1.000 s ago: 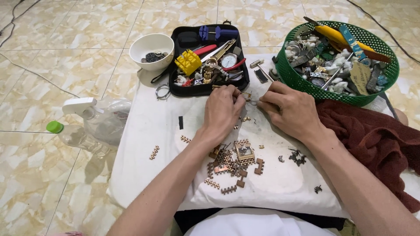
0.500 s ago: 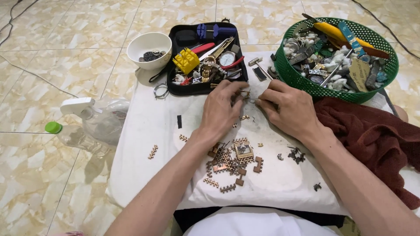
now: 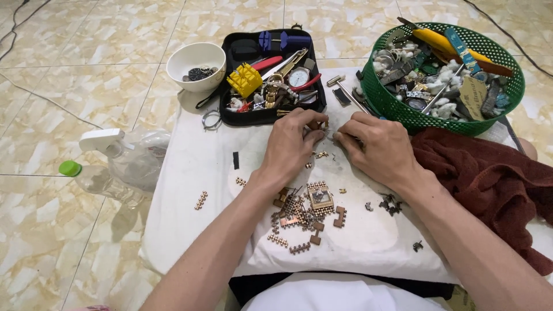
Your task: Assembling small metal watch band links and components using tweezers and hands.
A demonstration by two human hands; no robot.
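- Both grips are at work near the far middle of the white cloth-covered counter [image 3: 190,173]: I see my left hand [image 3: 291,147] with its fingertips pressed together on a small brown watch part [image 3: 316,124], just in front of the black tray.
- Right hand [image 3: 377,147] lies palm down beside it, fingers curled in toward the same spot; whether its fingertips pinch the part or only touch it, I cannot tell.
- Between the two hands a few tiny metal bits [image 3: 321,154] lie on the cloth.
- Nearer the front edge sits a heap of loose watch-band links [image 3: 305,210] with a square watch case among them; more links are strewn toward the left side and the front.
- At the far edge stands a black tool tray [image 3: 239,118] holding a yellow block, a round watch and hand tools.
- A white bowl [image 3: 196,66] stands at the far left corner, touching the tray.
- A green basket [image 3: 397,109] full of parts sits at the far right corner, with a dark red towel [image 3: 472,173] lying along the right edge.
- A clear spray bottle [image 3: 124,164] lies on the tiled floor, by the left edge.
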